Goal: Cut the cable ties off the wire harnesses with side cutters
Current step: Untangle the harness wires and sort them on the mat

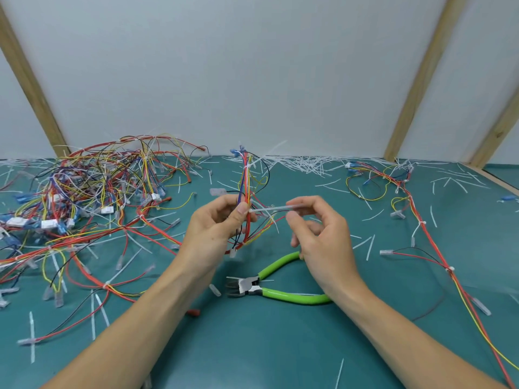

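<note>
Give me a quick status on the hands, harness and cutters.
Left hand grips harness upright. Right hand pinches cable tie tail. Green side cutters lie on mat, untouched. Nothing in the way.

You had one view only, from the camera on your head. It looked forward and down over the desk (pixel 280 346), close enough that both forearms entered from the bottom edge and met near the centre. The wide lens bent the edges and took in the white wall (pixel 252 66) behind the desk.
</note>
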The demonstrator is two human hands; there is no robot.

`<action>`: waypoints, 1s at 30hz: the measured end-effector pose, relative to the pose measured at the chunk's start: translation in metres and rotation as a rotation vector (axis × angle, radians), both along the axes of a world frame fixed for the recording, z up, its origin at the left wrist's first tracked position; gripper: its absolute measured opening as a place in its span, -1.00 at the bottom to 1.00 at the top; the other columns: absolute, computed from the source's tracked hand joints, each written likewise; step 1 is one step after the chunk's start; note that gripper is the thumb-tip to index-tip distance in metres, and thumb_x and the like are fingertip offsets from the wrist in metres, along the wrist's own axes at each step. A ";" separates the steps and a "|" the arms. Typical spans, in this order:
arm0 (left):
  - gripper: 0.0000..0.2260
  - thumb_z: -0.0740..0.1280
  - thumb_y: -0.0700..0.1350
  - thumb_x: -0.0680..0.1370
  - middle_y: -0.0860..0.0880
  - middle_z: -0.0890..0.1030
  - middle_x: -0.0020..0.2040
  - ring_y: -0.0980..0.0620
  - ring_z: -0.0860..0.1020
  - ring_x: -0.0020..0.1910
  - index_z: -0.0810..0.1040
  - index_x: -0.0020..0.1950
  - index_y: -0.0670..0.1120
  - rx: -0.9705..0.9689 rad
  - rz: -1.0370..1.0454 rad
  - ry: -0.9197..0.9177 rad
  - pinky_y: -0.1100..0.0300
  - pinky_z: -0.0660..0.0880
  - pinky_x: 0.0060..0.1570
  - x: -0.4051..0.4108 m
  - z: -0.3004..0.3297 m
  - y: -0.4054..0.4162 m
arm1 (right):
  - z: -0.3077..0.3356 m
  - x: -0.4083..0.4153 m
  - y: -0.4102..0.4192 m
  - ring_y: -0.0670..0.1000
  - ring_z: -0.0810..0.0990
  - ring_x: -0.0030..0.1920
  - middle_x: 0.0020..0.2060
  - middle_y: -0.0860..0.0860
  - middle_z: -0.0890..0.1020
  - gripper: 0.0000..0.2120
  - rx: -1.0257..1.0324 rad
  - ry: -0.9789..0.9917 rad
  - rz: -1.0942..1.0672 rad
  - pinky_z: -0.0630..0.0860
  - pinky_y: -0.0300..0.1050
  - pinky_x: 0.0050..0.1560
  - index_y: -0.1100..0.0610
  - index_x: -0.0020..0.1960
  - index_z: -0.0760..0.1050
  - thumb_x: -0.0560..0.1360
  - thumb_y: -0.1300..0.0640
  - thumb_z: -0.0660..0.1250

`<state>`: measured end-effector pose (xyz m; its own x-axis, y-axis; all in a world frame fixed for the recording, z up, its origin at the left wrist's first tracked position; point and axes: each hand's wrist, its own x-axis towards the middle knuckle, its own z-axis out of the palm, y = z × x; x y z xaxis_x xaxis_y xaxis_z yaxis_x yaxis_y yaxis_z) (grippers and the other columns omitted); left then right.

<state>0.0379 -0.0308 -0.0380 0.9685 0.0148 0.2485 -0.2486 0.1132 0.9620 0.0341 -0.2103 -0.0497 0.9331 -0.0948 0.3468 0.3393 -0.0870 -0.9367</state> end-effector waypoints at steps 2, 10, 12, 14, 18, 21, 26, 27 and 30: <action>-0.78 0.37 0.04 0.46 -0.03 0.66 -0.21 0.09 0.52 -0.24 0.64 -0.03 -0.08 -0.049 0.006 0.033 0.30 0.44 -0.25 0.001 0.000 0.001 | 0.000 -0.001 0.002 -0.04 0.49 -0.46 -0.25 -0.08 0.63 -0.88 0.041 0.029 0.064 0.38 -0.32 -0.49 0.03 0.01 0.61 0.56 0.24 0.43; -0.83 0.44 0.02 0.43 -0.09 0.70 -0.12 0.04 0.65 -0.13 0.68 -0.08 -0.05 -0.106 -0.038 0.090 0.22 0.58 -0.11 -0.004 -0.002 -0.006 | 0.000 -0.006 0.010 -0.03 0.49 -0.43 -0.20 -0.08 0.73 -0.77 -0.084 -0.034 0.161 0.46 -0.23 -0.38 -0.17 0.01 0.74 0.55 0.18 0.48; -0.86 0.44 0.02 0.44 -0.08 0.71 -0.11 0.04 0.65 -0.12 0.70 -0.09 -0.01 -0.112 -0.047 0.091 0.24 0.59 -0.10 -0.004 -0.001 -0.007 | 0.000 -0.007 0.010 -0.02 0.45 -0.45 -0.26 -0.13 0.72 -0.79 -0.090 -0.032 0.146 0.42 -0.28 -0.40 -0.17 0.02 0.74 0.55 0.15 0.48; -0.85 0.44 0.03 0.45 -0.08 0.71 -0.08 0.04 0.64 -0.09 0.71 -0.07 0.00 -0.118 -0.052 0.091 0.22 0.56 -0.05 -0.005 0.000 -0.007 | 0.001 -0.008 0.009 -0.04 0.43 -0.47 -0.35 -0.15 0.68 -0.85 -0.055 -0.018 0.129 0.37 -0.33 -0.43 -0.11 0.00 0.75 0.55 0.14 0.49; -0.78 0.48 -0.02 0.38 -0.05 0.67 -0.10 0.00 0.57 -0.08 0.69 -0.02 -0.06 -0.117 -0.056 0.099 0.14 0.46 -0.03 -0.003 0.000 -0.007 | 0.007 -0.005 0.006 -0.06 0.44 -0.50 -0.26 0.01 0.73 -0.85 0.083 0.096 0.096 0.36 -0.26 -0.50 -0.02 -0.14 0.76 0.56 -0.01 0.46; -0.72 0.51 -0.07 0.33 0.00 0.66 -0.14 0.07 0.58 -0.15 0.68 0.01 -0.08 -0.122 -0.103 0.106 0.29 0.50 -0.11 -0.003 0.000 -0.007 | 0.010 -0.002 0.003 -0.08 0.43 -0.52 -0.28 0.03 0.72 -0.76 0.157 0.209 0.069 0.35 -0.26 -0.54 -0.01 -0.20 0.75 0.57 -0.05 0.42; -0.70 0.52 -0.07 0.29 0.00 0.66 -0.15 0.10 0.59 -0.17 0.70 0.00 -0.08 -0.165 -0.145 0.109 0.25 0.50 -0.06 -0.002 0.001 -0.006 | 0.015 0.001 -0.002 -0.14 0.43 -0.52 -0.16 0.01 0.75 -0.65 0.430 0.469 0.206 0.35 -0.29 -0.54 0.08 -0.12 0.75 0.63 -0.09 0.31; -0.69 0.52 -0.08 0.30 0.00 0.65 -0.14 0.09 0.59 -0.17 0.69 0.02 -0.09 -0.172 -0.148 0.111 0.22 0.49 -0.04 -0.002 0.001 -0.005 | 0.015 0.001 -0.003 -0.15 0.43 -0.52 -0.11 0.01 0.76 -0.67 0.471 0.492 0.233 0.35 -0.30 -0.54 0.08 -0.09 0.74 0.65 -0.07 0.30; -0.69 0.48 -0.14 0.36 -0.04 0.65 -0.11 0.06 0.62 -0.14 0.66 0.09 -0.15 -0.208 -0.164 0.118 0.20 0.55 -0.02 -0.001 0.001 -0.002 | 0.017 0.002 -0.007 -0.15 0.46 -0.49 0.04 0.01 0.76 -0.69 0.524 0.514 0.304 0.40 -0.30 -0.52 0.07 0.04 0.73 0.66 -0.05 0.25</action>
